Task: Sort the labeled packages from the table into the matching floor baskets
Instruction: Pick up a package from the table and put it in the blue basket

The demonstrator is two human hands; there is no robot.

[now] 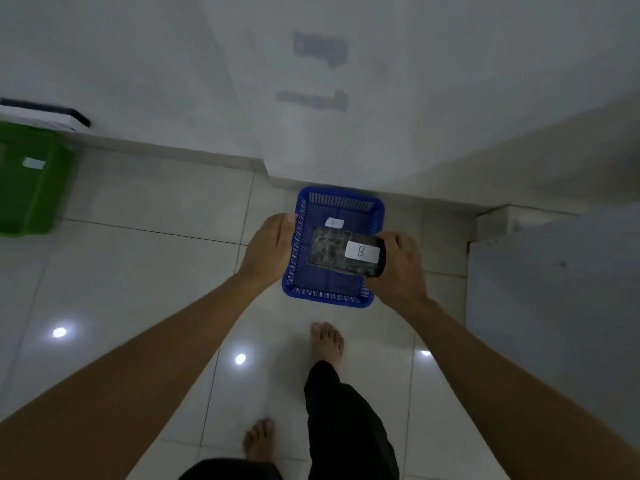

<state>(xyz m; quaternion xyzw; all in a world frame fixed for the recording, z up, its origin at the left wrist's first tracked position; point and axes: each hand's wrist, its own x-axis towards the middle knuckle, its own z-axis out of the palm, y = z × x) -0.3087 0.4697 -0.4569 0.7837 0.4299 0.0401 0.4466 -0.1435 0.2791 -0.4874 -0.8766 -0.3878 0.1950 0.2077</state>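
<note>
Your right hand (398,268) clasps a dark package (332,252) with a white label (362,252) marked "B," fingers wrapped around its right end, above a blue basket (301,292) on the tiled floor (138,271). Your left hand (268,249) hovers by the basket's left rim, fingers together and empty. A green basket (31,188) sits far left.

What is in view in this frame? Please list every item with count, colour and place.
blue basket: 1, blue mesh plastic, on the floor by the wall corner, a small white tag inside
package: 1, dark wrap with white label "B", held over the blue basket
green basket: 1, green, far left on the floor, white tag on it
floor: pale glossy tiles with light reflections
left hand: at the blue basket's left rim
right hand: gripping the package's right end
feet: 2, bare, below the basket; dark trousers
</note>
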